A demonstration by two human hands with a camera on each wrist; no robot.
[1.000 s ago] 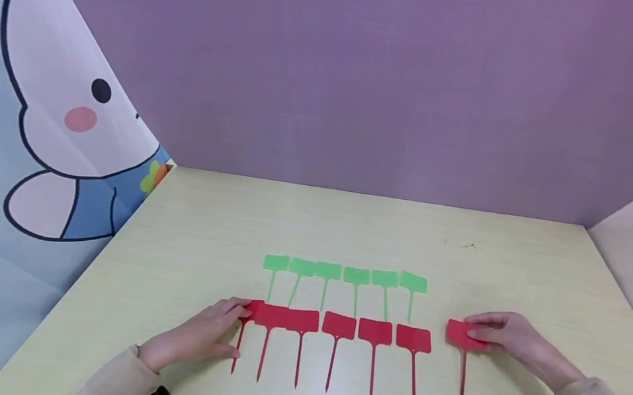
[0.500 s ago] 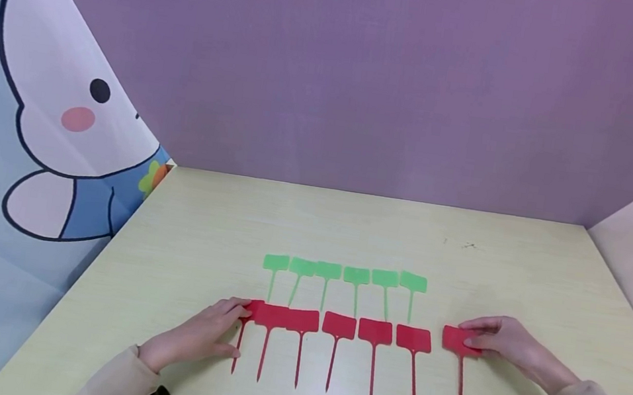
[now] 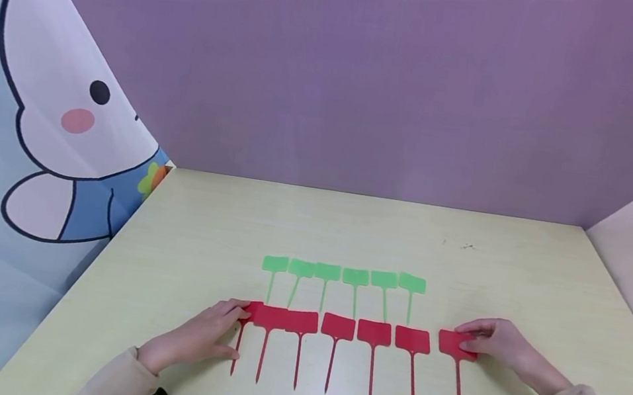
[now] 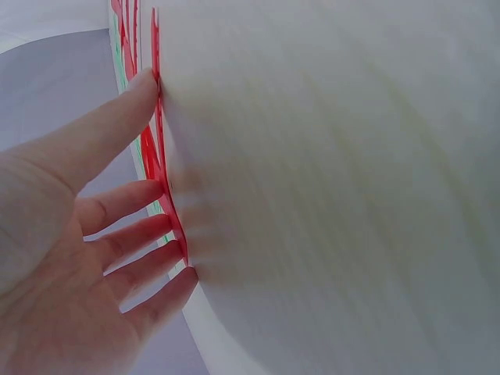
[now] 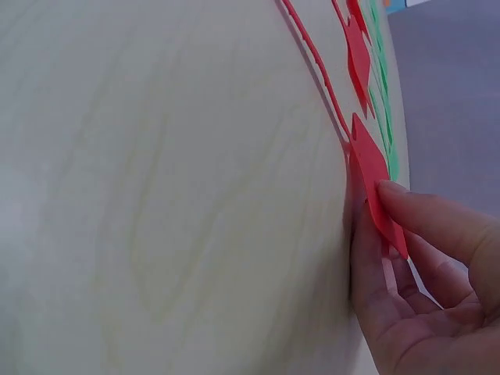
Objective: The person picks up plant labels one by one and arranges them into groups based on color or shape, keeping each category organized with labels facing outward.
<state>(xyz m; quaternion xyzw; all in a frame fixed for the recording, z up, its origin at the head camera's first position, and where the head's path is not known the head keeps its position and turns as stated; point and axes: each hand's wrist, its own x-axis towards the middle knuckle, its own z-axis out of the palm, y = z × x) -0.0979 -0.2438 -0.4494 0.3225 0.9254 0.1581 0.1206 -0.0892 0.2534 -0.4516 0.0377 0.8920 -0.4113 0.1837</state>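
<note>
- Pale wooden table (image 3: pixel 209 237), filling most of the head view, with purple wall behind and cartoon-rabbit curtain (image 3: pixel 50 122) at the left.
- Far row of six flat green plastic plant-label stakes (image 3: pixel 342 274), heads side by side, stems pointing toward the person.
- Near row of flat red plastic plant-label stakes (image 3: pixel 338 326), lying on the table just in front of the green ones, heads in a line, some at the left end overlapping.
- Left hand (image 3: pixel 196 335) laid on the table at the row's left end, fingers straight and relaxed, tips touching the head of the leftmost red stake (image 3: pixel 253 310); in the left wrist view fingertips (image 4: pixel 168 226) against the red edge, nothing gripped.
- Right hand (image 3: pixel 498 345) at the row's right end, pinching the head of the rightmost red label stake (image 3: pixel 453 344) between thumb and fingers; in the right wrist view that stake (image 5: pixel 371 168) lifted slightly at the pinched edge, thumb on top.
- Rightmost stake lying just beside its neighbour, apart from it, stem slanting a little to the right.
- Judged for a clean placement: head kept level with the others, stem turned parallel to the neighbouring stems, gap matched to the rest, then pressed flat before release; left end steadied so the row does not shift.
- No containers in view.
</note>
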